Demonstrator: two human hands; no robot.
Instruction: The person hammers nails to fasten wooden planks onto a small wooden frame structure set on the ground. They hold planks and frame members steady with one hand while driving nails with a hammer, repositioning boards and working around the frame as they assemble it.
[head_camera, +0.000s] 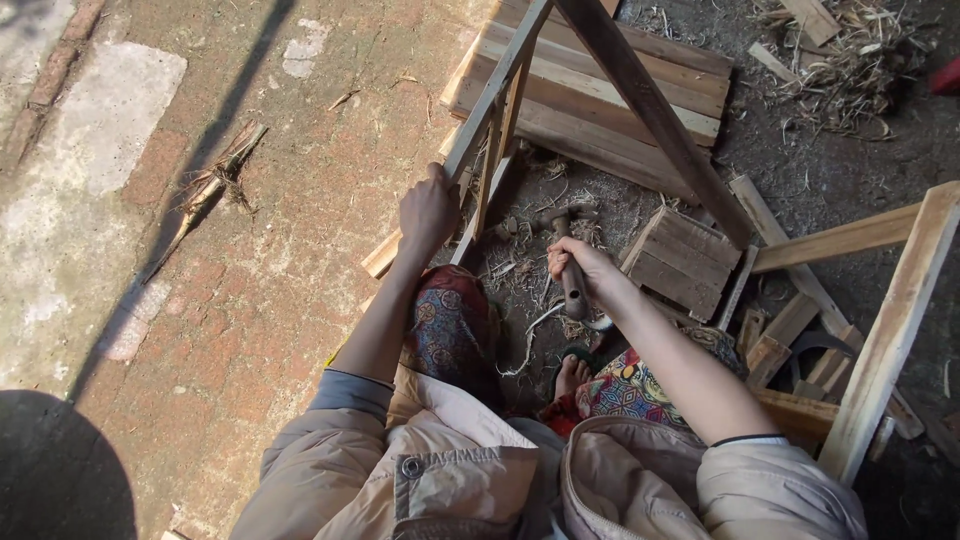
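The left hand is wrapped tight around a slanting wooden slat, fingers curled over its edge, gripping it low down where it nears the ground. That slat belongs to a rough frame of thin battens that rises away from the hand toward the top of the view. The right hand sits just to the right of the left one, closed in a fist about the wooden handle of a hammer; the hammer's head points away from the person, hovering over the litter of shavings and chips between the two hands. Beyond the right hand a thicker dark beam crosses diagonally, and just past it lies a small slatted panel. Farther off, above both hands, rests a larger board pallet. To the right of the right hand a pale timber frame stands over scattered offcuts. Left of the left hand stretches brick paving, with a dry split stalk lying on it well apart.
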